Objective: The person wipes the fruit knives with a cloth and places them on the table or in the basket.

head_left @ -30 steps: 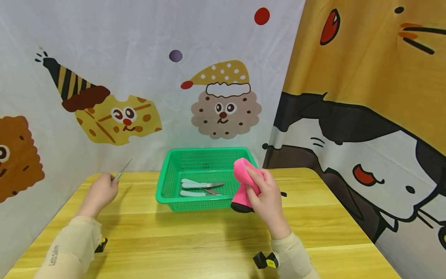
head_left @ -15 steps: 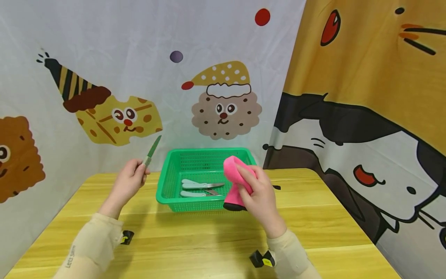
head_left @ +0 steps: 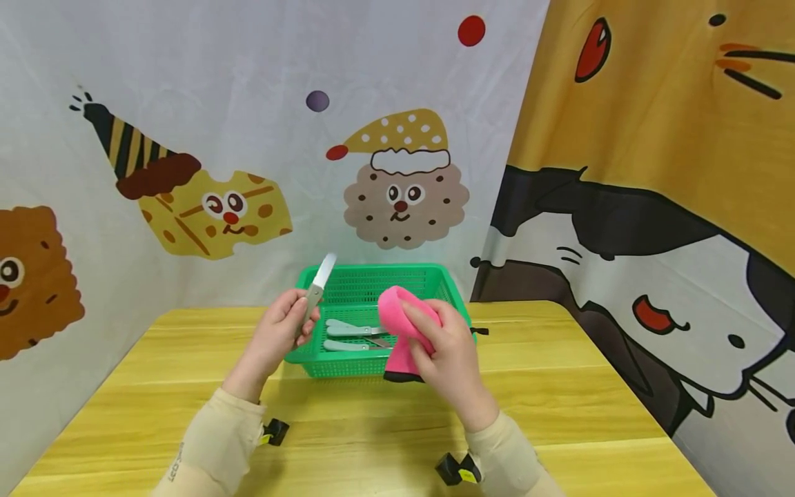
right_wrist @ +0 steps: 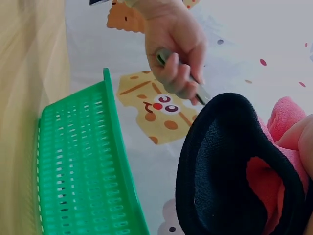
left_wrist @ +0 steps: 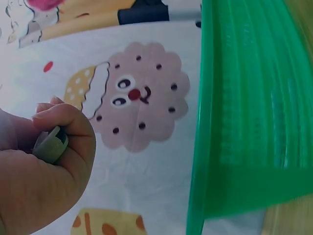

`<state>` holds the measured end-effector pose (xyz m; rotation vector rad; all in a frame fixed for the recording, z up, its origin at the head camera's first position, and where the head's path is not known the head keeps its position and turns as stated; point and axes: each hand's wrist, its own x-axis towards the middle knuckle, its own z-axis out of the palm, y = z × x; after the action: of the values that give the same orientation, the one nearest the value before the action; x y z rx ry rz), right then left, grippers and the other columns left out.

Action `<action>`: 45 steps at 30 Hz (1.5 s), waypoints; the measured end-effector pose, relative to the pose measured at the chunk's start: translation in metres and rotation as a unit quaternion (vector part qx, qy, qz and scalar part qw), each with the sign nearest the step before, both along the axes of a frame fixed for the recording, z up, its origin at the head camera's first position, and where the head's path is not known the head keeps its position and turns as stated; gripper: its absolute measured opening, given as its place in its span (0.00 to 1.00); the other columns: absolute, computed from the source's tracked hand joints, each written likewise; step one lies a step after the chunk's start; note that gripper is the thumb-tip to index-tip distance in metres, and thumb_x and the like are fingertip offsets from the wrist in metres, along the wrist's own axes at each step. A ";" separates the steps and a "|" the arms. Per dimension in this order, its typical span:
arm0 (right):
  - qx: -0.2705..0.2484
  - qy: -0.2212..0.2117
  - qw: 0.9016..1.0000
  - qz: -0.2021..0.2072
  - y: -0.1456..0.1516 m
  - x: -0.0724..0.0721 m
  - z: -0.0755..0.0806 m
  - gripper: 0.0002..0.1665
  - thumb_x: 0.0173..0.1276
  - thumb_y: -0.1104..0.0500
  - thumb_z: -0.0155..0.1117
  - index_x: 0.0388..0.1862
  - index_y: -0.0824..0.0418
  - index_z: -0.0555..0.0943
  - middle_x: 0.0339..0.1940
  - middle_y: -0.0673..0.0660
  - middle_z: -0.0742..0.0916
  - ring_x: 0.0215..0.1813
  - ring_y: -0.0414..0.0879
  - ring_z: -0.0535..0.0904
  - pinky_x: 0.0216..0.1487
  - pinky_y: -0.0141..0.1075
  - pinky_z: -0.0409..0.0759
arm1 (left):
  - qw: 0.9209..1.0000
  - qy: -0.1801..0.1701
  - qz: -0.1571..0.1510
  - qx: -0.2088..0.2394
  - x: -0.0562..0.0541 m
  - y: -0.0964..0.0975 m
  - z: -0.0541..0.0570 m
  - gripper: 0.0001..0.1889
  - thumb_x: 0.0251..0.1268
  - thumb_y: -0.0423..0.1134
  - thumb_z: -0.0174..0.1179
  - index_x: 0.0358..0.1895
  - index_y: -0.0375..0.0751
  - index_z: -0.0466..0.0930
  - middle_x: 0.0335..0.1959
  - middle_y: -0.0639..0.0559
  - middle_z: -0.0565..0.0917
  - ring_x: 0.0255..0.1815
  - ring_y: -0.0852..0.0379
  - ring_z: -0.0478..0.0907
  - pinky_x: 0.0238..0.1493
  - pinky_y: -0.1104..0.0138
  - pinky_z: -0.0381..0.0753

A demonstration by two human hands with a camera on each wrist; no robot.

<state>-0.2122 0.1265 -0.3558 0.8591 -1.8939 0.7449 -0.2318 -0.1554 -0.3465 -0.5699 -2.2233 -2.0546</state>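
Observation:
My left hand (head_left: 282, 328) grips a small fruit knife (head_left: 323, 270) by its pale grey-green handle, the blade pointing up and slightly right. In the left wrist view, the butt of the knife's handle (left_wrist: 50, 147) shows between the curled fingers. The right hand (head_left: 452, 348) pinches a bunched pink cloth (head_left: 397, 314) with a black border, held in front of the basket's right side. That black border (right_wrist: 200, 147) fills much of the right wrist view, overlapping the blade tip there. Several similar knives (head_left: 348, 330) lie inside the green basket (head_left: 348, 370), partly hidden by the cloth.
The basket stands toward the back of a wood-grain table (head_left: 348, 442), close to a printed white curtain (head_left: 248, 55). A yellow curtain (head_left: 652, 124) hangs on the right. Both wrists wear small black camera mounts.
My left hand has carried the knife from the far left to the basket's left side, and the blade has turned to show its flat. The right hand has shifted slightly left with the cloth.

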 end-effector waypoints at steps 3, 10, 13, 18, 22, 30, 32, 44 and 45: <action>0.007 0.000 1.000 -0.003 -0.003 0.002 -0.002 0.30 0.53 0.70 0.68 0.56 0.53 0.83 0.45 0.62 0.82 0.48 0.56 0.79 0.44 0.53 0.79 | 1.000 0.003 -0.021 0.023 0.000 0.011 -0.003 0.18 0.84 0.39 0.37 0.55 0.25 0.67 0.33 0.45 0.72 0.23 0.62 0.64 0.21 0.72 0.67; 0.037 0.014 0.999 -0.012 -0.008 0.002 -0.007 0.33 0.53 0.69 0.69 0.59 0.50 0.82 0.47 0.62 0.82 0.48 0.55 0.79 0.42 0.52 0.80 | 0.997 0.004 -0.053 0.058 0.000 0.033 -0.011 0.16 0.83 0.36 0.37 0.53 0.23 0.68 0.31 0.46 0.72 0.22 0.63 0.65 0.21 0.74 0.66; 0.046 0.018 0.999 -0.014 -0.010 0.002 -0.008 0.33 0.54 0.69 0.68 0.60 0.50 0.81 0.47 0.61 0.82 0.48 0.54 0.79 0.43 0.51 0.80 | 0.996 0.011 -0.068 0.047 0.003 0.041 -0.014 0.16 0.83 0.35 0.37 0.52 0.22 0.67 0.30 0.46 0.72 0.21 0.63 0.65 0.20 0.74 0.66; 0.062 0.011 0.998 -0.020 -0.013 0.001 -0.009 0.33 0.56 0.68 0.67 0.61 0.48 0.81 0.47 0.61 0.82 0.48 0.54 0.78 0.45 0.49 0.80 | 0.994 0.013 -0.093 0.047 0.008 0.053 -0.018 0.15 0.83 0.35 0.38 0.52 0.23 0.67 0.27 0.46 0.70 0.20 0.62 0.64 0.20 0.74 0.66; 0.075 0.011 0.997 -0.021 -0.016 -0.001 -0.011 0.31 0.56 0.68 0.66 0.60 0.48 0.81 0.46 0.61 0.83 0.47 0.54 0.79 0.45 0.49 0.80 | 0.993 0.026 -0.103 0.046 0.012 0.059 -0.022 0.16 0.83 0.36 0.38 0.53 0.24 0.69 0.22 0.48 0.68 0.18 0.62 0.63 0.20 0.73 0.65; 0.087 0.009 0.996 -0.029 -0.017 -0.003 -0.013 0.28 0.59 0.67 0.65 0.58 0.48 0.83 0.46 0.61 0.83 0.48 0.54 0.79 0.47 0.49 0.79 | 0.993 0.031 -0.108 0.040 0.018 0.066 -0.024 0.17 0.83 0.38 0.37 0.57 0.28 0.70 0.20 0.47 0.66 0.16 0.62 0.59 0.19 0.72 0.62; 0.089 0.008 0.995 -0.031 -0.016 -0.004 -0.014 0.28 0.59 0.67 0.65 0.58 0.48 0.83 0.46 0.60 0.83 0.48 0.54 0.79 0.47 0.49 0.79 | 0.993 0.028 -0.109 0.043 0.018 0.067 -0.025 0.17 0.83 0.38 0.37 0.58 0.29 0.70 0.20 0.47 0.65 0.16 0.62 0.58 0.18 0.73 0.61; 0.078 0.020 0.996 -0.045 -0.011 -0.011 -0.008 0.29 0.57 0.69 0.66 0.57 0.47 0.84 0.45 0.62 0.83 0.46 0.56 0.79 0.45 0.49 0.79 | 0.990 0.030 -0.123 0.057 0.019 0.068 -0.026 0.17 0.83 0.37 0.37 0.55 0.26 0.70 0.29 0.43 0.71 0.19 0.62 0.60 0.18 0.74 0.59; 0.076 0.019 0.996 -0.048 -0.010 -0.012 -0.006 0.30 0.57 0.69 0.66 0.57 0.47 0.84 0.45 0.62 0.83 0.46 0.56 0.79 0.45 0.49 0.79 | 0.990 0.027 -0.124 0.059 0.019 0.068 -0.026 0.17 0.83 0.37 0.37 0.55 0.26 0.70 0.29 0.43 0.71 0.20 0.62 0.60 0.18 0.74 0.60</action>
<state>-0.2239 0.1167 -0.3622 0.8635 -1.9610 0.5285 -0.2129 -0.0875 -0.3725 -0.9209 -2.0748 -2.2356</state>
